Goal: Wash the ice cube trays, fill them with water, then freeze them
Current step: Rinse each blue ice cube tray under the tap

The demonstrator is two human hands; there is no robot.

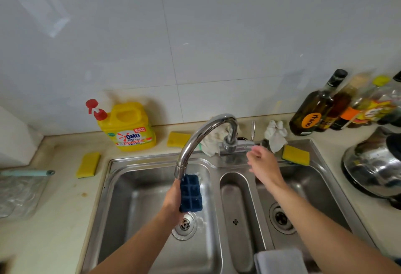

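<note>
My left hand point(173, 201) grips a dark blue ice cube tray point(191, 193) by its left edge and holds it upright over the left sink basin point(121, 197), just under the faucet spout point(196, 141). Water seems to run off the tray toward the drain point(184, 225). My right hand point(263, 165) hovers with its fingers spread and nothing in them, right beside the faucet handle point(246, 143); I cannot tell if it touches the handle.
A yellow detergent jug point(128, 128) stands behind the sink. Yellow sponges lie on the counter point(87, 165) point(178, 139) and on the sink rim point(295, 155). Bottles point(312, 111) and a steel pot point(373, 165) crowd the right. A grey cloth point(280, 260) hangs at the front.
</note>
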